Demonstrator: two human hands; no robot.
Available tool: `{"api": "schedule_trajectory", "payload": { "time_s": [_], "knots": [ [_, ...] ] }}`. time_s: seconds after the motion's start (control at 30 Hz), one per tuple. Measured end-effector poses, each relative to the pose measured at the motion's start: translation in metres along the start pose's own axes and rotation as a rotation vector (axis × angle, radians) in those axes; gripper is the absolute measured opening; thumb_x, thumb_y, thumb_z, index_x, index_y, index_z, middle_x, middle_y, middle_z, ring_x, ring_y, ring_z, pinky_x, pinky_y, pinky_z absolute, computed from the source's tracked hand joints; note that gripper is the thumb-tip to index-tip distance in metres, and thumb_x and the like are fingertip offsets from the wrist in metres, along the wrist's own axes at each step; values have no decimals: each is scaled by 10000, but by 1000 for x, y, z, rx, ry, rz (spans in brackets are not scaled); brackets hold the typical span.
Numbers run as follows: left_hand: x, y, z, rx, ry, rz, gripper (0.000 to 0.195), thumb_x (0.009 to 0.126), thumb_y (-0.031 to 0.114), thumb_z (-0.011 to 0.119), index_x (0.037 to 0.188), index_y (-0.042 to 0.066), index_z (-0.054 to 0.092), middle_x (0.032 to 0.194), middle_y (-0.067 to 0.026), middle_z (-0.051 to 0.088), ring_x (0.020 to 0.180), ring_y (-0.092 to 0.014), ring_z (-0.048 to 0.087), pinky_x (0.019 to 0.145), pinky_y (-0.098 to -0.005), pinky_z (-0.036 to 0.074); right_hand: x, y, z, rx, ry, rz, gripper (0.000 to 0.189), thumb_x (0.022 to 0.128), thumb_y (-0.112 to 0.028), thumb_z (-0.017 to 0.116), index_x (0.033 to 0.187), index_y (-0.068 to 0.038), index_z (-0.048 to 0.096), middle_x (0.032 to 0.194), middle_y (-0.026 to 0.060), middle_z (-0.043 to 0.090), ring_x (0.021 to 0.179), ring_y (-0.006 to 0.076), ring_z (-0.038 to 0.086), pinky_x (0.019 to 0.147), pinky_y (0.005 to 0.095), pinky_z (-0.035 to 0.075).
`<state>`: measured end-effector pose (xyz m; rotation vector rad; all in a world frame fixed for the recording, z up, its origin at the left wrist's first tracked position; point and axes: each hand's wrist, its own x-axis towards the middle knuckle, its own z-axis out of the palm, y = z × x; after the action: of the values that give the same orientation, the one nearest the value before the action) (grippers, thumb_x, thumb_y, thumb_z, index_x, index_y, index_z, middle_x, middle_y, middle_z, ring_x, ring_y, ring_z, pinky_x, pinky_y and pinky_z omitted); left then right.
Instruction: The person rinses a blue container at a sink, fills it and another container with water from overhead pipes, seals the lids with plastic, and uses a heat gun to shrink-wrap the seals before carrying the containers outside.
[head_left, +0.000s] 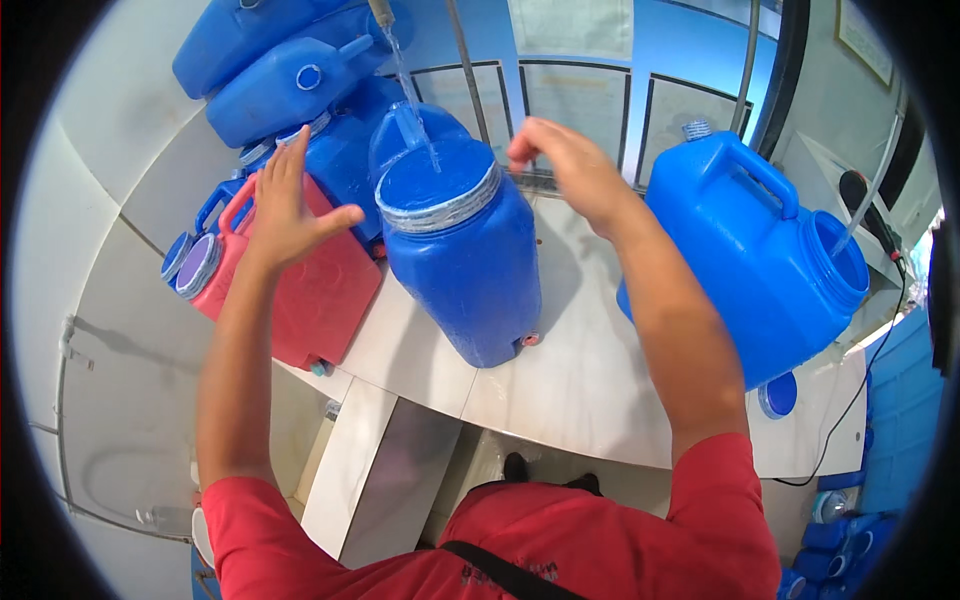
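A large blue plastic water container (465, 277) stands upright on the counter, its wide blue cap (439, 191) wrapped round the edge with whitish tape. Water (409, 82) falls from a pipe spout (382, 11) onto the cap. My left hand (289, 206) is raised left of the container, fingers spread, holding nothing. Behind that hand lies a red container (322, 277) with a purple cap (199, 262). To the right of the cap hovers my right hand (570, 176), loosely curled and slightly blurred, with nothing visible in it. Neither hand touches the container.
At right, an uncapped blue container (720, 247) takes a thin stream or tube in its wide mouth (840, 251). A loose blue cap (778, 395) lies below it. More blue containers (289, 90) are piled at back left. A black cable (862, 375) crosses the counter's right end (810, 442).
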<state>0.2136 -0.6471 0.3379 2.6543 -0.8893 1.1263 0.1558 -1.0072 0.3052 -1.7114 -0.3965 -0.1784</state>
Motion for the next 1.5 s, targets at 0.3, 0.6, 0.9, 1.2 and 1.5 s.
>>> {"api": "schedule_trajectory", "payload": {
  "time_s": [0.3, 0.6, 0.9, 1.2, 1.5],
  "knots": [
    [31, 52, 34, -650, -20, 143, 1356, 507, 818, 739, 1541, 63, 293, 1491, -240, 410, 1412, -442, 328, 1155, -511, 252, 17, 7, -5, -11, 84, -37, 414, 1024, -312, 427, 1238, -25, 635, 1195, 107, 649, 1105, 174, 593, 988, 296, 434],
    [48, 32, 64, -604, -79, 281, 1445, 402, 884, 715, 1530, 67, 329, 1542, -196, 356, 1474, -398, 229, 1185, -507, 191, 12, 28, 59, 97, 253, -223, 449, 1047, -325, 448, 1309, 21, 566, 1305, 158, 580, 1194, 213, 549, 1033, 321, 412],
    [122, -12, 140, -331, -38, 565, 500, 757, 15, 597, 1256, 41, 569, 1289, -148, 590, 1277, -355, 507, 1143, -451, 322, -121, 191, 136, 859, 680, 541, 599, 1010, -537, 427, 1351, -48, 490, 1314, 109, 553, 1225, 212, 505, 1040, 375, 383],
    [67, 75, 107, -485, 5, 166, 172, 872, 103, 716, 939, -4, 600, 822, -81, 576, 839, -222, 545, 913, -345, 436, -202, 213, 151, 749, 633, 446, 467, 983, -551, 480, 1115, -111, 562, 1040, 4, 568, 935, 123, 505, 784, 302, 419],
    [-57, 222, -76, 58, -283, 419, 288, 829, 180, 736, 1018, -13, 637, 935, -182, 655, 872, -309, 634, 816, -411, 513, -395, 132, 119, 529, 535, 511, 659, 978, -593, 488, 1225, 17, 452, 1182, 168, 559, 1131, 263, 518, 973, 386, 413]
  ]
}}
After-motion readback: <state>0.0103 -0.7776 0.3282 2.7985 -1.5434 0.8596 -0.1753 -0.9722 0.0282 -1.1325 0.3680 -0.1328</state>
